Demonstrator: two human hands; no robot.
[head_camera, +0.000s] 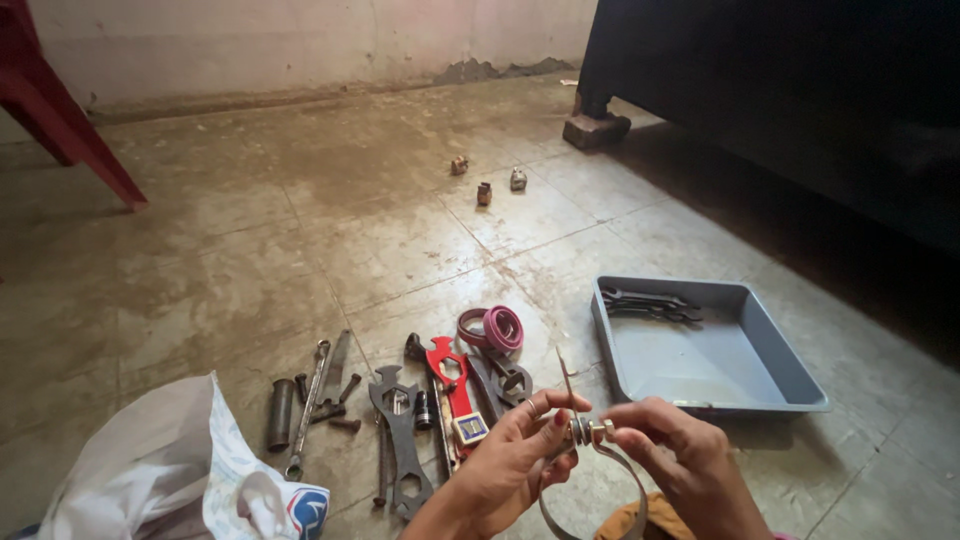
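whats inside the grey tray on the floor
The grey tray holds a few dark wrenches lying along its far end; the rest of its floor shows bare. Its near rim is partly covered by the right hand, so that strip cannot be seen.

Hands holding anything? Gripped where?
Both hold a metal band clamp at its bolt end: left hand pinches the band beside the bolt, right hand fingers the nut.

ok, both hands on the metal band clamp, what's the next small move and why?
Probably keep turning the small nut with the right hand while the left hand steadies the band clamp. Both hands pinch the bolt end where the band's ends meet, and the loop hangs free below, so the fastener looks mid-adjustment. Which way it should turn, I can't tell.
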